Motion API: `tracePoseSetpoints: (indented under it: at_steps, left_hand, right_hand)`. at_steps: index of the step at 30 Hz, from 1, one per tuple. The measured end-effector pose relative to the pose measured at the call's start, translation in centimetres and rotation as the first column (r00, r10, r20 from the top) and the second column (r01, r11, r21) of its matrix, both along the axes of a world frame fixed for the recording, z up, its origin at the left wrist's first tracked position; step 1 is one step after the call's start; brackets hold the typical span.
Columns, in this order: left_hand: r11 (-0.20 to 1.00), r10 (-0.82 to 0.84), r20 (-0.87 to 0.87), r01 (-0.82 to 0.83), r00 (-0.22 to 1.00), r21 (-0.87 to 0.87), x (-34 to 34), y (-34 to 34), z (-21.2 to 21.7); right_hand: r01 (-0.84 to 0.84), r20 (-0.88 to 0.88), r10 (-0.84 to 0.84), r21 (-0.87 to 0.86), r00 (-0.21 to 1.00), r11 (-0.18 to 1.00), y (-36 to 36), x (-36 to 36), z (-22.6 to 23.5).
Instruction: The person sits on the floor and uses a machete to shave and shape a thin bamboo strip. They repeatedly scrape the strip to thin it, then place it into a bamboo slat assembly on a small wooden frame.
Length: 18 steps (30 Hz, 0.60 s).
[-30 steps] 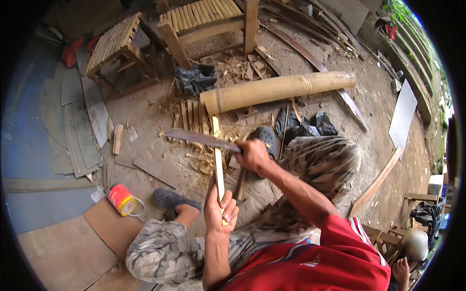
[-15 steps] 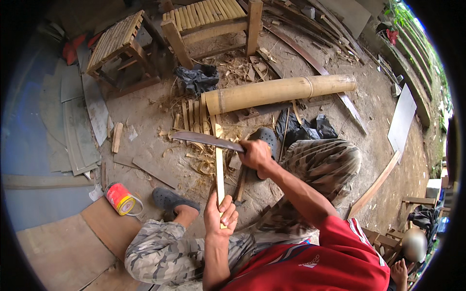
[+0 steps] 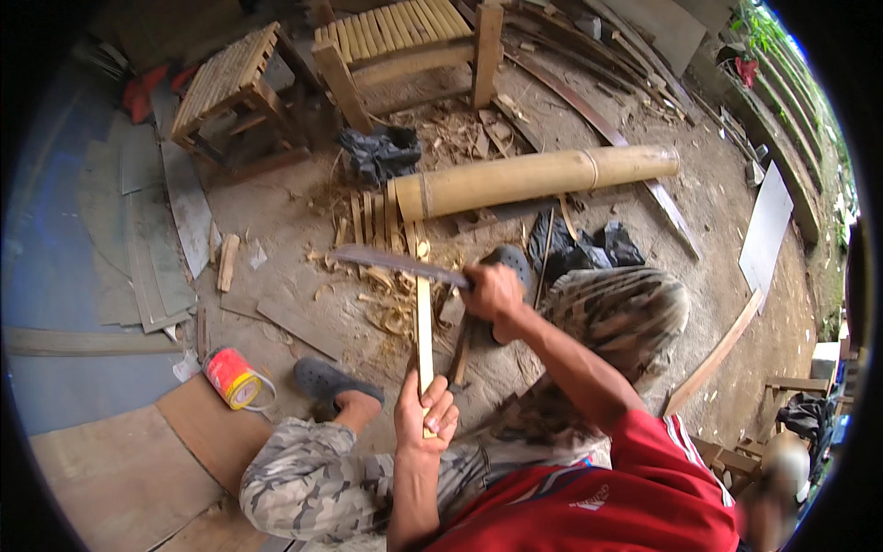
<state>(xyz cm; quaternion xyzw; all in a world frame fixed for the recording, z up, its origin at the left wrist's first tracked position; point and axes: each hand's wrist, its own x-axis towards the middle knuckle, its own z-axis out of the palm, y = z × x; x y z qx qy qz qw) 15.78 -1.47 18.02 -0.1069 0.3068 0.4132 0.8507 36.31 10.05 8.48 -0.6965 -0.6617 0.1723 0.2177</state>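
Note:
My left hand is closed around the near end of a pale split bamboo strip, which points away from me. In my right hand is the handle of a machete, its long dark blade lying across the strip near the far end. A small curl shows on the strip just beyond the blade. A thick bamboo pole lies crosswise past the strip, and several split strips rest by its left end. Curled shavings litter the ground under the blade.
Two bamboo-topped wooden seats stand at the back. Black plastic bags lie near the pole. A red and yellow can sits left of my shoe. Flat boards cover the left side. Another person is at the lower right.
The whole view has shifted slightly right and down. Both hands keep their grips, and the machete still crosses the strip near its far end. The other person's hand has moved and is blurred.

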Motion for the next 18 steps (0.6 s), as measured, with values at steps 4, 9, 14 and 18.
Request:
tracePoseSetpoints:
  at_steps: [4, 9, 14, 18]
  left_hand:
    - [0.998, 0.04, -0.007, -0.04, 0.999, -0.043, 0.4, 0.3, 1.9]
    - [1.0, 0.005, -0.004, -0.005, 1.0, -0.022, 0.4, 0.0, 0.4]
    - [0.998, 0.039, 0.032, -0.037, 0.999, -0.051, -0.1, -0.6, 0.5]
    - [0.999, 0.007, 0.02, -0.006, 1.0, -0.046, -0.5, -1.3, 0.5]
  right_hand:
    - [-0.11, -0.036, 0.11, 0.005, 0.993, 0.994, 0.0, -0.1, 1.5]
    - [-0.146, -0.077, 0.142, -0.048, 0.987, 0.988, -1.2, -0.9, 0.1]
    - [0.056, -0.016, -0.057, -0.04, 0.998, 0.998, 0.7, 0.9, -0.8]
    - [-0.301, 0.068, 0.293, 0.217, 0.954, 0.929, -0.3, 0.6, -1.5]
